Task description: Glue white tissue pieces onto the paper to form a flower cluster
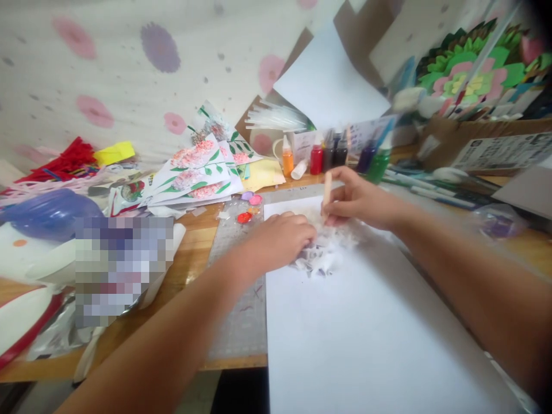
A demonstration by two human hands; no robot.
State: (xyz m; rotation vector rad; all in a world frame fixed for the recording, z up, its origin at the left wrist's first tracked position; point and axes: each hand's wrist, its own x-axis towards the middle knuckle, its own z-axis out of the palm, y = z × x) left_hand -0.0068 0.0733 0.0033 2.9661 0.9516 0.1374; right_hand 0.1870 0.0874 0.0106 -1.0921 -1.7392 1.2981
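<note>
A large white sheet of paper point(345, 333) lies before me, with a cluster of small crumpled white paper pieces point(321, 256) near its far end. My right hand point(349, 198) is closed around a flat wooden stick point(328, 192), held nearly upright with its lower end down at the cluster. My left hand point(287, 238) rests at the cluster's left side, fingers curled down against the pieces. Whether anything is pinched under those fingers is hidden. Beside the sheet, a clear palette point(235, 210) carries blobs of red, pink and purple paint.
Paint bottles point(317, 158) line the back of the table. Painted flower sheets point(194, 172) are piled at back left, near a blue balloon-like object point(56, 214). A grey cutting mat point(237, 299) lies under the sheet's left side. A cardboard box point(483, 141) stands at back right.
</note>
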